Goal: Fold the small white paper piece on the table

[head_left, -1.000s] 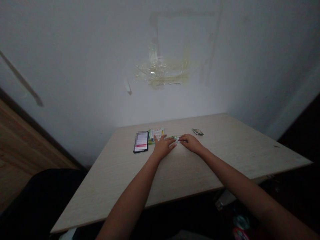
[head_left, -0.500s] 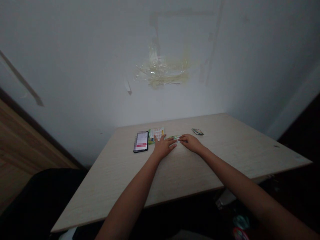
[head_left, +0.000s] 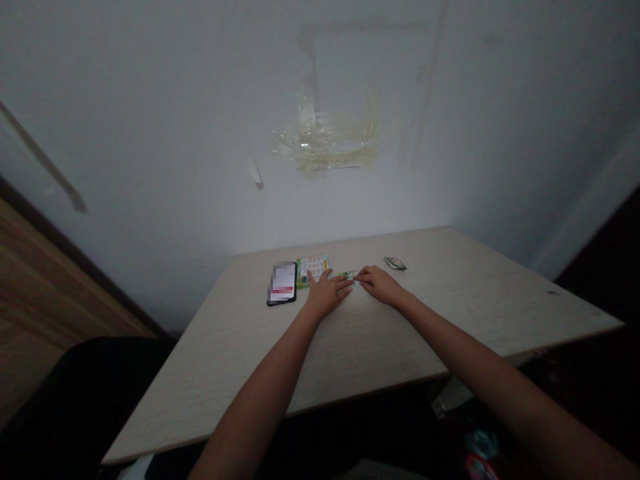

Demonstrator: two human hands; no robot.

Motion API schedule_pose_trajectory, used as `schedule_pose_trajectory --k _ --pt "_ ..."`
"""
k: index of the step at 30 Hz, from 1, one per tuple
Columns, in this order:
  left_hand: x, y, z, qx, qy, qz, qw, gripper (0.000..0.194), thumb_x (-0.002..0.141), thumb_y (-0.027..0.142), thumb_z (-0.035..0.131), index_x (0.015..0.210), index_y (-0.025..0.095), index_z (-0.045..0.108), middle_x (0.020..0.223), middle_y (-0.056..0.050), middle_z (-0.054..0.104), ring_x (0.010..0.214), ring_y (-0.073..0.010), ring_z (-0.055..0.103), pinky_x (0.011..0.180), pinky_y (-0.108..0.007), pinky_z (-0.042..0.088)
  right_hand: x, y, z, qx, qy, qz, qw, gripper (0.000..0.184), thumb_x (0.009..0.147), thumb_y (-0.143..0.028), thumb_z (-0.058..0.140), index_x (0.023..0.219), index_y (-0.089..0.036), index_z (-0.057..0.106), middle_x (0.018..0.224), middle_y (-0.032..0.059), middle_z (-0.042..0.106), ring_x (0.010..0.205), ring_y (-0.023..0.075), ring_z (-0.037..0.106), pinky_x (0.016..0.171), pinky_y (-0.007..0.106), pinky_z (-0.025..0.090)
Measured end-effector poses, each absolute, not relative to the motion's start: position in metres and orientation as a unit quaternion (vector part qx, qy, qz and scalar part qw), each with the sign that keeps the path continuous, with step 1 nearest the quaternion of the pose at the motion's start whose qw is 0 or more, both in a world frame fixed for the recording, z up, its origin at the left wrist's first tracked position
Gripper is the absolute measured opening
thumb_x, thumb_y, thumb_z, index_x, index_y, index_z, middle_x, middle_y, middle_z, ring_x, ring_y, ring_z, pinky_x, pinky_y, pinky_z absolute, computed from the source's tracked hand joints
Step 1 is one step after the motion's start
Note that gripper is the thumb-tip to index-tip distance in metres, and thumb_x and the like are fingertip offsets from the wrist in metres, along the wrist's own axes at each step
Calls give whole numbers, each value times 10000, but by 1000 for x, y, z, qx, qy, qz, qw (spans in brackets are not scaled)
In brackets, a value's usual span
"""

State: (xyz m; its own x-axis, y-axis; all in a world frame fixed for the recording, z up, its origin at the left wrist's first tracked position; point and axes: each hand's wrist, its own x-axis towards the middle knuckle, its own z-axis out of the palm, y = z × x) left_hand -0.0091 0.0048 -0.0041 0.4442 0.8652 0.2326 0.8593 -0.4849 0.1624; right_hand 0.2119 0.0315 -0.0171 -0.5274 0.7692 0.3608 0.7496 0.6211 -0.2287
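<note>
My left hand (head_left: pixel 327 293) lies palm down with its fingers spread. Its thumb and index finger reach over the lower edge of a green-and-white printed card (head_left: pixel 315 265). The other fingertips rest on a small flat green printed piece (head_left: pixel 346 274), partly covered, whose kind I cannot make out. From the right, my right hand (head_left: pixel 383 285) has its thumb and fingers drawn together at the right end of that same piece.
A phone with a lit, blurred screen (head_left: pixel 283 283) lies left of the printed card. Farther right is a small dark, folded-looking packet (head_left: pixel 395 263). The pale wooden table (head_left: pixel 240 347) meets a wall (head_left: pixel 200 167) with old tape on it.
My right fingers have drawn closer together at the right end of the green piece, and slightly more of it shows. My left hand has stayed in place.
</note>
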Motion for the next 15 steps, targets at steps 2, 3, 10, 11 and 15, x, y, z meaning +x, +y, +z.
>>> schedule_pose_trajectory --k 2,3,10,11,15 --pt "-10 4 -5 850 509 137 8 383 998 557 380 1323 500 572 1441 69 574 1446 -355 308 1056 -831 -43 211 31 -16 -433 -876 11 212 319 962 -196 526 1220 -222 713 1106 99 673 1047 223 573 956 345 443" --pt "-10 4 -5 850 508 135 5 387 1000 559 369 1329 505 565 1445 70 570 1448 -355 306 1056 -831 -38 210 31 -16 -432 -877 6 210 322 962 -194 526 1224 -220 711 1112 100 672 1048 224 571 957 345 442" --pt "-10 5 -7 851 506 140 -2 406 1025 515 318 1369 488 533 1440 54 577 1449 -341 315 1060 -830 -35 213 34 -18 -424 -878 31 220 314 956 -201 542 1220 -224 710 1113 98 678 1071 217 569 969 342 436" --pt "-10 5 -8 850 507 144 0 409 1027 508 313 1373 484 530 1439 52 578 1447 -337 319 1064 -826 -38 214 35 -19 -423 -878 38 223 311 957 -205 542 1217 -218 711 1109 99 680 1071 217 570 966 340 438" --pt "-10 7 -10 848 508 148 7 402 1031 489 318 1373 487 529 1442 61 574 1449 -337 317 1061 -830 -42 216 34 -19 -417 -880 43 224 323 956 -204 533 1229 -223 705 1110 97 676 1082 223 562 966 347 436"
